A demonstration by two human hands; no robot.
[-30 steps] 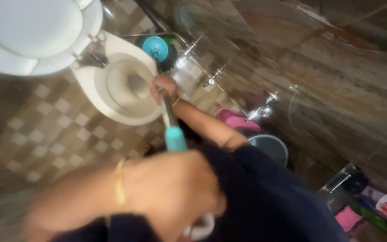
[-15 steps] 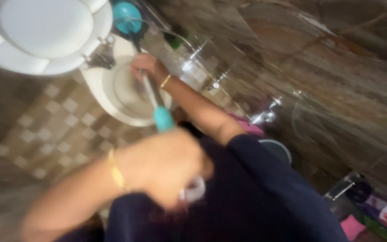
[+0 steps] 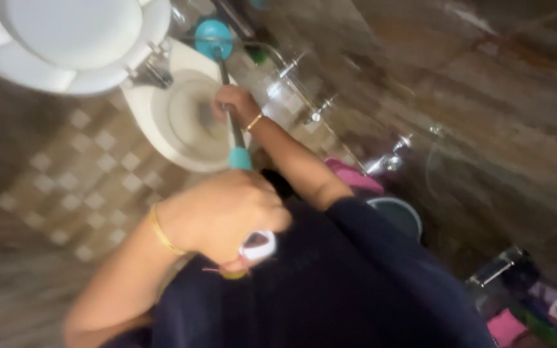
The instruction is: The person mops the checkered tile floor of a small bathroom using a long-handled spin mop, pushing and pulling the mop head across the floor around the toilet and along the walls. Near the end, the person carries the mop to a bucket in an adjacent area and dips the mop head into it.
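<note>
My left hand, close to the camera, is closed around the upper end of a long toilet brush handle; a white and pink end piece sticks out below my fingers. The handle's teal grip shows just above that hand. My right hand grips the dark shaft lower down, over the white toilet bowl. The brush head is hidden inside the bowl. The toilet lid stands raised at the top left. Both wrists carry gold bangles.
A teal round object sits behind the bowl by the wall. Metal taps stick out of the brown tiled wall on the right. Below them are a pink item and a grey bucket. Checkered floor tiles lie left of the bowl.
My right hand swung left along the bowl's rim with the shaft, then came back toward its right side. My left hand followed with the handle's top end.
</note>
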